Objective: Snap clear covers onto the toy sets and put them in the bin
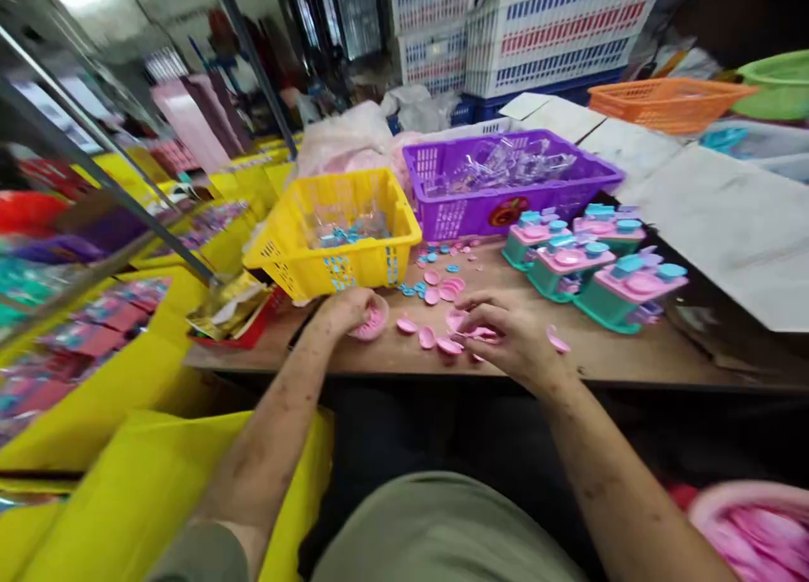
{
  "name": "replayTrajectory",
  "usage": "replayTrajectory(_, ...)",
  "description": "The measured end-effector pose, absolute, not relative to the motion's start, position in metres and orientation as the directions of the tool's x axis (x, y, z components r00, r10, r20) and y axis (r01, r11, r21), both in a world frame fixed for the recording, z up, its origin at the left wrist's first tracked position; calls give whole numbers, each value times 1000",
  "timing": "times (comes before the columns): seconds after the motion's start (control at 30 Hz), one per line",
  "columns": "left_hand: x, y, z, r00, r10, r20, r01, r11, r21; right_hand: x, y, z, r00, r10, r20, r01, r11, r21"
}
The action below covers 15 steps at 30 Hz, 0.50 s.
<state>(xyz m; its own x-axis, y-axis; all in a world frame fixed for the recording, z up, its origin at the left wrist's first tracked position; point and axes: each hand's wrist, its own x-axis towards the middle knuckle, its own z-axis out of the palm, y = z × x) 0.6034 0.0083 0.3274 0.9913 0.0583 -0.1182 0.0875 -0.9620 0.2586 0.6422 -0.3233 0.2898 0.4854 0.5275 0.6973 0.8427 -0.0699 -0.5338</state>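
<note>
My left hand (350,311) reaches over a small round bowl (372,319) of tiny pink pieces, its fingers curled together at the rim. What they pinch, if anything, is hidden. Close above the table, my right hand (506,333) has thumb and fingers closed on a pink plastic piece (477,334); its exact shape is partly covered. Between the hands lie several oval, shallow pink pieces (427,338). Another pink piece with a thin curved stem (557,340) rests right of my right hand. Small blue pieces (414,289) are scattered behind.
A yellow basket (334,266) and a purple basket (455,216) of clear plastic parts line the back. Several pink-and-teal toy kitchen-like units (613,300) stand at right. A red box (243,338) sits left. A pink tub (714,506) is at lower right.
</note>
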Motion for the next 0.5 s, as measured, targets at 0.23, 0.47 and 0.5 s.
replayTrajectory(0.23, 599, 29, 322, 995, 102, 21, 90, -944, 318, 607, -331, 296, 510, 537, 672, 799, -8, -601)
replayTrajectory(0.47, 589, 34, 324, 988, 150, 33, 123, -903, 411, 603, -332, 294, 470, 538, 700, 824, 16, -566)
replayTrajectory(0.5, 586, 31, 328, 989, 139, 49, 102, -887, 451, 603, -332, 295, 463, 538, 704, 826, 25, -563)
